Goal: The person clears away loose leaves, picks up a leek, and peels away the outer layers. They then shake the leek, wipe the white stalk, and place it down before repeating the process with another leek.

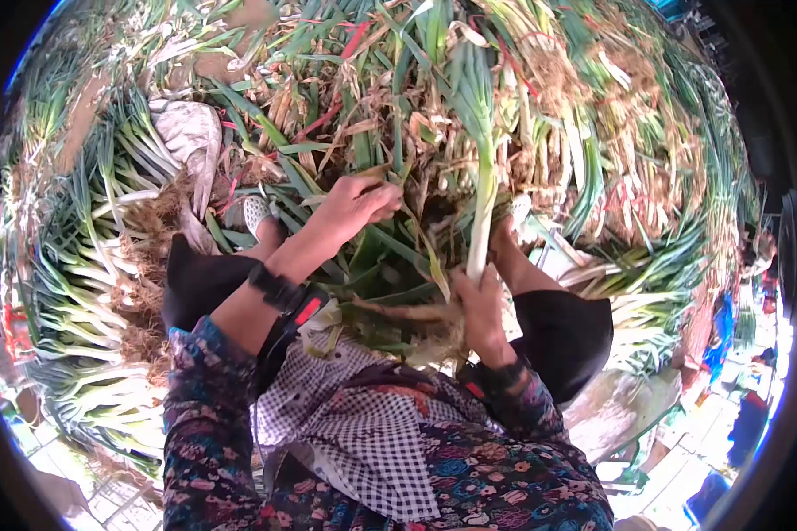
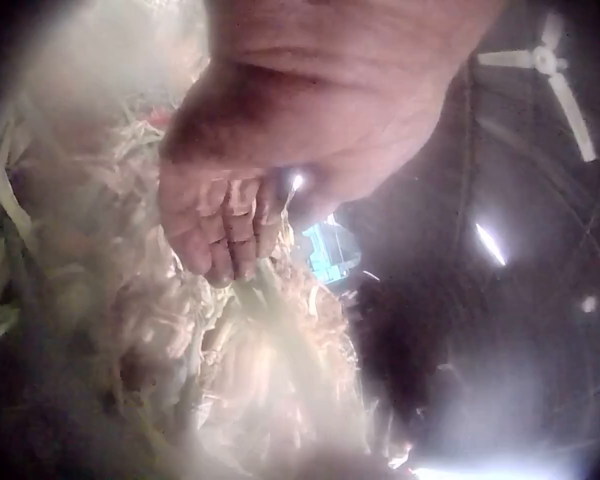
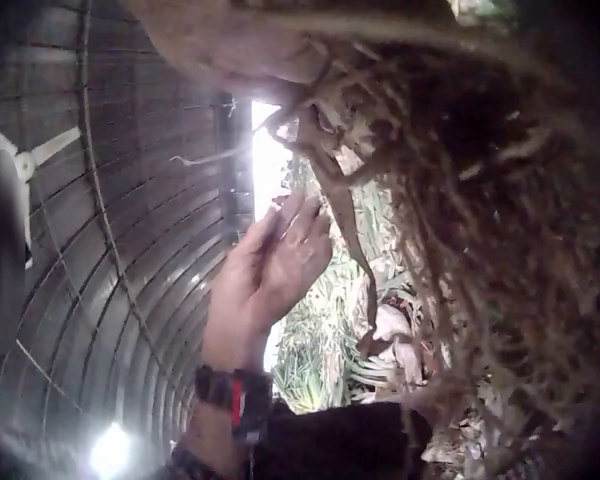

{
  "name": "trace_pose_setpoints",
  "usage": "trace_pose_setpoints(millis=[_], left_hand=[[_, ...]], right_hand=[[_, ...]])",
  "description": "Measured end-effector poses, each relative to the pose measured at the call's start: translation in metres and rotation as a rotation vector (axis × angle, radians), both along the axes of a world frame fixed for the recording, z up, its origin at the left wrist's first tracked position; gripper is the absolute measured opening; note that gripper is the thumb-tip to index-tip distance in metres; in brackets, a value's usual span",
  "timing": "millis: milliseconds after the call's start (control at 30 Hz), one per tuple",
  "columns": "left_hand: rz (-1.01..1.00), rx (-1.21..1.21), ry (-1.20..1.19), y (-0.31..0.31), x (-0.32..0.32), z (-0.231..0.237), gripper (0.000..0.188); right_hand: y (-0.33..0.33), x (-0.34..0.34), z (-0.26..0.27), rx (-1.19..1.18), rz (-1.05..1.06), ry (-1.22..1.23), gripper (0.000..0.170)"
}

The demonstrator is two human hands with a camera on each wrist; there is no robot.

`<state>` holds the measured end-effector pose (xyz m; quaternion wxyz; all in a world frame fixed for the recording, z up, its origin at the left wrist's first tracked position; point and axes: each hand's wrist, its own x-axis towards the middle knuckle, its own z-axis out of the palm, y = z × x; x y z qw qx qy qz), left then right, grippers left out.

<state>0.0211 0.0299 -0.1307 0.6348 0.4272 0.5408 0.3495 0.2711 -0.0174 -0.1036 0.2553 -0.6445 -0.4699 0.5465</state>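
Observation:
An upright leek (image 1: 481, 190) stands in front of the body, its white shaft gripped low down by my right hand (image 1: 483, 314), with the roots (image 1: 438, 341) hanging beside it. To its left, my left hand (image 1: 359, 208) has curled fingers that pinch a long yellowish-green leaf (image 1: 429, 252), which slants down toward the leek's base. The left wrist view shows the left hand (image 2: 280, 150) with a pale leaf (image 2: 280, 320) coming out from its fingertips. Part of the right hand (image 3: 240, 50) appears at the top of the right wrist view, near large blurred roots (image 3: 480, 260).
Leeks with brown roots lie in rows at the left (image 1: 97, 292) and right (image 1: 651, 301). Dry leaves and more leeks (image 1: 363, 115) are heaped ahead. Loose green leaves (image 1: 372, 265) lie between the knees. A whitish sack (image 1: 186, 133) rests at the upper left.

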Motion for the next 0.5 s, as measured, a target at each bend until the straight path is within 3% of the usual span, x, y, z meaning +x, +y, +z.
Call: trace_pose_setpoints(millis=[100, 200, 333, 467, 500], left_hand=[[-0.034, 0.025, -0.174, 0.002, 0.046, 0.009, 0.053], [0.072, 0.022, -0.382, -0.005, 0.105, 0.019, 0.065], [0.209, 0.203, -0.924, -0.004, 0.149, 0.035, 0.038], [0.384, 0.301, -1.049, -0.01, 0.143, 0.054, 0.028], [0.394, 0.379, -1.032, -0.009, 0.136, 0.057, 0.028]], right_hand=[[-0.046, 0.04, 0.025, 0.055, -0.019, 0.077, 0.022], [-0.08, 0.062, 0.049, 0.126, -0.021, 0.036, 0.023], [-0.115, 0.08, 0.045, 0.327, 0.109, -0.122, 0.025], [-0.118, 0.084, 0.049, 0.304, 0.223, -0.164, 0.031], [-0.11, 0.09, 0.043, 0.25, 0.309, 0.001, 0.031]])
